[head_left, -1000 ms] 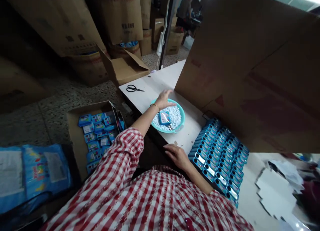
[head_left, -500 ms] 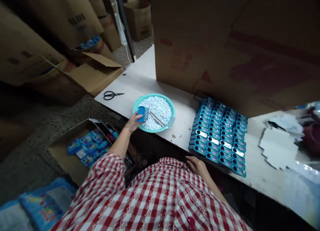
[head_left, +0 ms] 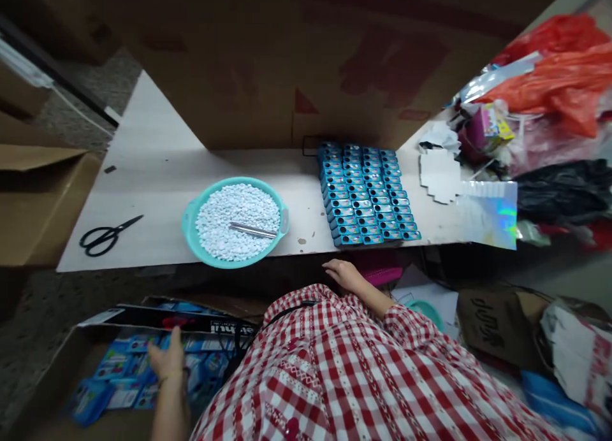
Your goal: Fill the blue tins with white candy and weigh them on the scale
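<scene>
My left hand (head_left: 168,359) is over a cardboard box (head_left: 48,371) at the lower left, thumb and fingers apart, with nothing visible between them. Under and around it lie several small blue packs (head_left: 115,364). My right hand (head_left: 343,275) hangs in front of my body just below the table edge, fingers loosely stretched and holding nothing. On the table stands a turquoise basin (head_left: 188,227) full of small white pellets (head_left: 234,205). A metal tube-like tool (head_left: 253,230) rests on the pellets.
Black scissors (head_left: 108,236) lie on the table (head_left: 148,186) left of the basin. Tight rows of small blue boxes (head_left: 366,199) stand to its right. A large cardboard box (head_left: 268,65) rises behind. White card (head_left: 440,176) and red plastic bags (head_left: 564,78) are farther right.
My left hand has moved from the basin down to the box of blue packs, and the blue pack it held is no longer seen in it. The view has turned right.
</scene>
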A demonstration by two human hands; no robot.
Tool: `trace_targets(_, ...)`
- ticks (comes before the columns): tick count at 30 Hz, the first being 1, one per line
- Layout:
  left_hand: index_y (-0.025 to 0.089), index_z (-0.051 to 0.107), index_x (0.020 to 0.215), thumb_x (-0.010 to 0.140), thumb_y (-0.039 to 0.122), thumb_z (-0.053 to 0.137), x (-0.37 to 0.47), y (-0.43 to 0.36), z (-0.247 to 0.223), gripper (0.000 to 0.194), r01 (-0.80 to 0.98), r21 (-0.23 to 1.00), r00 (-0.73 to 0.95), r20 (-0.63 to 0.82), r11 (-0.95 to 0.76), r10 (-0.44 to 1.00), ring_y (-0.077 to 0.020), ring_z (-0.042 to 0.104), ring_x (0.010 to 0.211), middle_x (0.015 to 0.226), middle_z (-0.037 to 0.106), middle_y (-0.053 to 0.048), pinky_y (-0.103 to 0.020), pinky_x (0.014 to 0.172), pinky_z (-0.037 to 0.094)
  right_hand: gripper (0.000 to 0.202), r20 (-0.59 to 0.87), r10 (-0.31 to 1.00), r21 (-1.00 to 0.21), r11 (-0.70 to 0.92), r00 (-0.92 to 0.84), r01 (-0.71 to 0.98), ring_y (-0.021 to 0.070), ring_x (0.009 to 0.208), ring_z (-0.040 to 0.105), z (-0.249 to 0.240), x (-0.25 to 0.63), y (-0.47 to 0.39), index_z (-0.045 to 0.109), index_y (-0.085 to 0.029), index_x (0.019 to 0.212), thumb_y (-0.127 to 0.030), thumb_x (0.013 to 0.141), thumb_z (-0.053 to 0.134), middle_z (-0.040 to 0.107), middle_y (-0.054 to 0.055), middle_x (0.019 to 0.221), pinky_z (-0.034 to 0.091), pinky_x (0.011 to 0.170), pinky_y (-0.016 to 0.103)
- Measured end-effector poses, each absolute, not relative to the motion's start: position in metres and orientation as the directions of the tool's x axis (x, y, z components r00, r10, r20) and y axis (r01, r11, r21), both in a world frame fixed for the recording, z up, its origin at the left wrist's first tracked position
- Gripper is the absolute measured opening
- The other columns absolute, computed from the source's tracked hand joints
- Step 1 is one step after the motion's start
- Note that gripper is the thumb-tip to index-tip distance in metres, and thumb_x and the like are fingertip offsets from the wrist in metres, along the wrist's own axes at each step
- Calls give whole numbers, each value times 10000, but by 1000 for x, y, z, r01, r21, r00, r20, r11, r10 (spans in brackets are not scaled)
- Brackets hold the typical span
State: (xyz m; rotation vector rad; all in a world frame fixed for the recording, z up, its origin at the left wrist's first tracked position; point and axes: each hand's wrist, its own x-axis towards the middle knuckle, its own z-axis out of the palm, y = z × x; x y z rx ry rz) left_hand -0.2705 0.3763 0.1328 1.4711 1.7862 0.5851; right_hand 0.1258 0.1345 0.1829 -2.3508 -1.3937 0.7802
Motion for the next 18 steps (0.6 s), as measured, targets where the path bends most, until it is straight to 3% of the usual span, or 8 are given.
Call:
trace_targets(1,214,527,996,570,585,612,-246,383,140,571,651,719,-132,-210,244,969,-449,461,1193,1099,595,-131,-670,994,297,258,-267,867,-517,-498,422,696,187,956,625,181,126,131,680,-203,1042,-233,859,500,678,76,1041,466,859,303)
trace_targets(2,187,542,1023,587,575,602,-218,391,148,586,652,740,-87,-142,164,986,-417,468,1201,1160,572,-151,-596,1021,332,232,-230,853,-533,-513,469,672,179,932,621,178,128,127,689,-199,992,-258,862,505,680,72,997,465,846,296)
trace_targets(5,135,594,1041,636,526,591,-132,407,181,563,515,832,258,80,-207,963,-316,571,1081,1156,587,-155,-464,974,439,245,-100,724,-622,-581,682,525,159,787,597,176,144,109,673,-195,729,-372,837,543,653,48,796,466,772,276)
trace_targets(7,145,620,1029,668,496,594,-83,408,201,504,377,869,498,102,-320,861,-257,622,965,1082,628,-122,-422,931,478,316,-18,548,-689,-614,837,387,154,712,570,179,163,90,617,-194,621,-425,820,536,618,40,716,463,744,277)
trace_targets(10,159,633,1019,696,486,591,-28,402,217,461,281,917,674,21,-283,738,-224,645,876,1009,664,-93,-411,893,504,346,62,273,-743,-629,960,227,164,732,575,190,201,46,609,-188,653,-432,841,452,624,66,765,465,764,294)
trace_targets(14,169,638,1005,658,509,618,29,384,220,486,309,926,734,-89,-215,673,-249,647,910,993,684,-88,-452,926,486,314,70,-66,-802,-598,995,17,168,773,619,202,250,-32,650,-144,874,-384,810,458,654,116,940,495,755,306)
trace_targets(18,187,650,962,634,530,624,87,352,231,475,320,906,803,-103,-279,587,-262,641,939,986,687,-85,-468,956,463,308,-78,-372,-855,-452,925,-254,142,548,609,194,287,-106,652,-101,874,-363,746,551,673,101,737,504,532,267)
